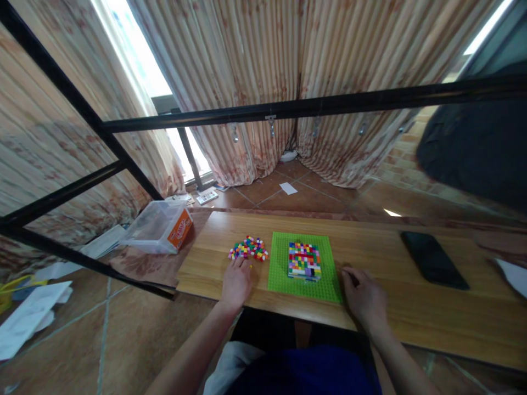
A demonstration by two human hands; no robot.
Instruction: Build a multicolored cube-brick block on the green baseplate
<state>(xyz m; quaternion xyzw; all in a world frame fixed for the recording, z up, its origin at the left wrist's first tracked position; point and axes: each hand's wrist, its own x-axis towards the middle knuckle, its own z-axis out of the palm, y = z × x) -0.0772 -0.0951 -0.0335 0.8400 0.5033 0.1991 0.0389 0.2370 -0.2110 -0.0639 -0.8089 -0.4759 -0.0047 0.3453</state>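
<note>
My left hand [237,281] lies on the table, its fingers stretched toward the near edge of a pile of small colourful toy bricks [250,248]; the fingertips reach the lowest bricks. A single yellow brick [251,266] lies beside those fingers. To the right is a green baseplate [280,274], bearing a layered block of multicoloured bricks [303,260] with white and clear-looking lower edges. My right hand [365,296] rests by the baseplate's right edge, fingers loosely curled inward, and no brick shows in it.
A black phone [434,259] lies on the wooden table [379,241] at the right, with white paper [514,274] beyond. Left of the table stands a clear plastic box [152,222] with an orange label. A black metal rail [247,113] crosses in front of curtains.
</note>
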